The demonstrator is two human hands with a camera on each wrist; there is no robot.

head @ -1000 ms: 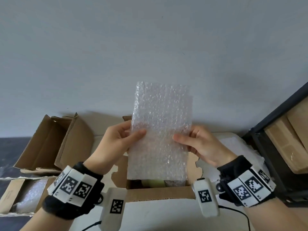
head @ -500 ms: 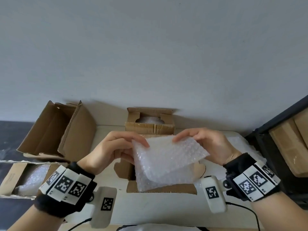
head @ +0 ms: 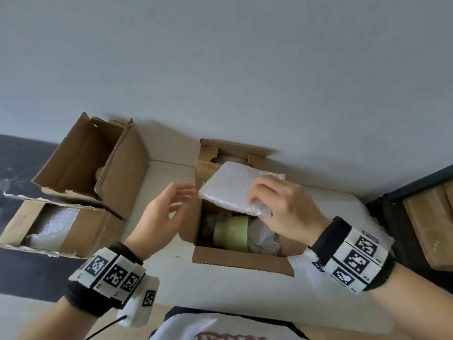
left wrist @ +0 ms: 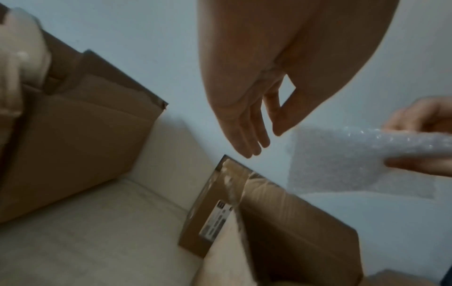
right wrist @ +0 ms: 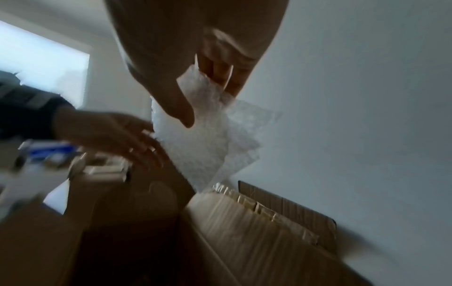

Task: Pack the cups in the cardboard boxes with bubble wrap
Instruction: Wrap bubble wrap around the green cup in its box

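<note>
A folded sheet of bubble wrap (head: 232, 187) hovers over the open cardboard box (head: 242, 262) in the middle of the white table. My right hand (head: 279, 207) pinches its near right corner between thumb and fingers; the same sheet (right wrist: 195, 143) fills the right wrist view. My left hand (head: 166, 207) is beside the sheet's left edge, fingers straight and empty, as the left wrist view (left wrist: 247, 131) also shows. Inside the box lies a pale green cup (head: 231, 233) on its side, with crumpled bubble wrap (head: 263, 238) packed to its right.
A smaller open box (head: 220, 155) stands behind against the wall. Two more open boxes sit at the left: a large one (head: 90, 165) and a lower one (head: 56, 227) holding bubble wrap. A dark shelf (head: 421, 217) with cardboard stands at the right.
The sheet went from upright to folded flat over the box. My left hand let go of it and drew back to the left; the right hand alone holds it now.
</note>
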